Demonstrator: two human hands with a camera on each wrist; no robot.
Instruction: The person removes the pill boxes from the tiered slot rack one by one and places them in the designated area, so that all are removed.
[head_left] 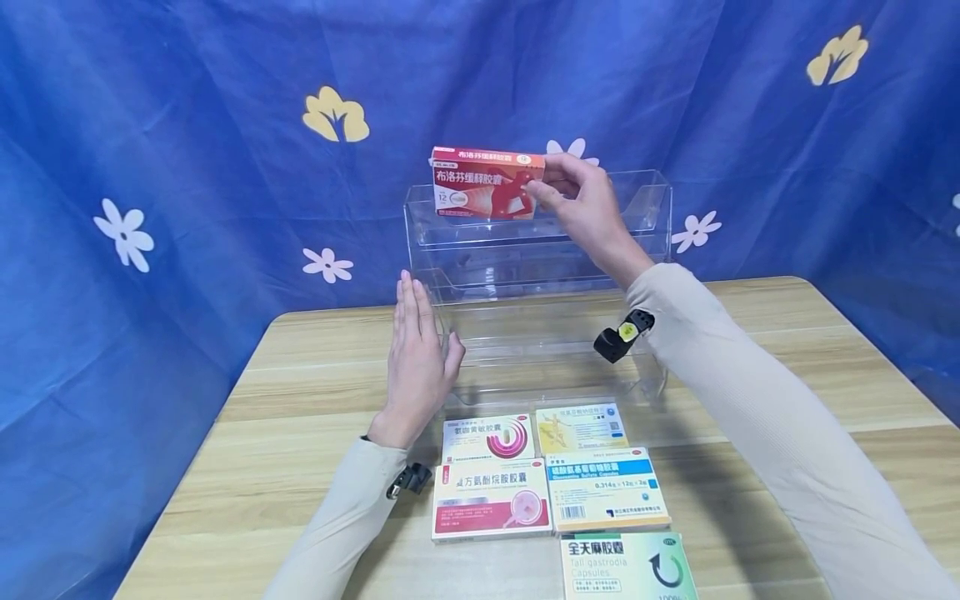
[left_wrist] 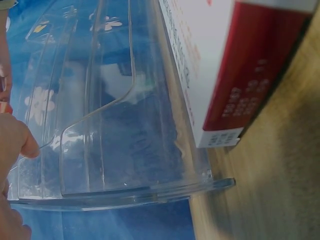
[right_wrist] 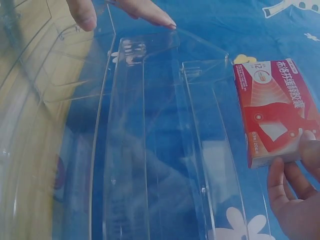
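Note:
My right hand (head_left: 592, 208) pinches a red medicine box (head_left: 480, 190) by its right end, thumb in front. It is held up at the top tier of a clear tiered acrylic display rack (head_left: 536, 242). The right wrist view shows the box (right_wrist: 277, 112) beside the topmost compartment, with fingertips (right_wrist: 277, 182) at its lower end. My left hand (head_left: 420, 358) lies along the rack's left side, fingers straight and thumb apart. In the left wrist view, a white-and-red box (left_wrist: 250, 75) stands out close by, near the rack's front foot.
Before the rack, several medicine boxes lie in two columns: a pink-ringed box (head_left: 487, 437), a yellowish box (head_left: 581, 427), a pink-and-white box (head_left: 491, 500), a blue-and-white box (head_left: 607, 492) and a green box (head_left: 626, 567). Behind the wooden table (head_left: 300, 392) hangs a blue flowered curtain (head_left: 225, 167).

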